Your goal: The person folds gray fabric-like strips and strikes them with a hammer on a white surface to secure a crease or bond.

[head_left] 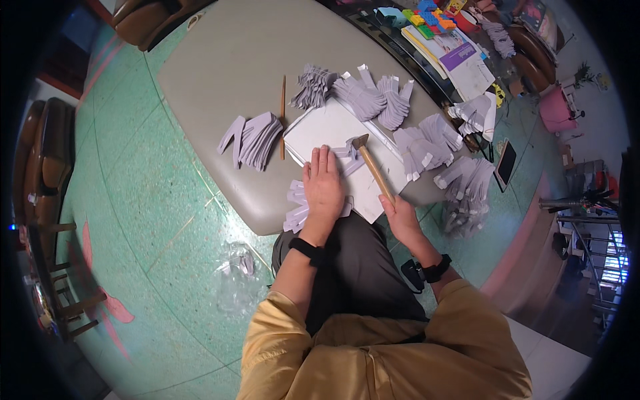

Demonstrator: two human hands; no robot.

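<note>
My right hand is closed around the wooden handle of a hammer. The hammer's dark head rests on or just above a pale lilac strip lying on a white board. Flat on the board, my left hand has its fingers stretched out and presses near the strip's left end. More lilac strips lie fanned beside and partly under my left hand. What exactly lies beneath the palm is hidden.
Bundles of lilac strips surround the board on the grey padded surface, with more bundles to the right. A thin wooden stick lies left of the board. Toy bricks, papers and a phone are farther right.
</note>
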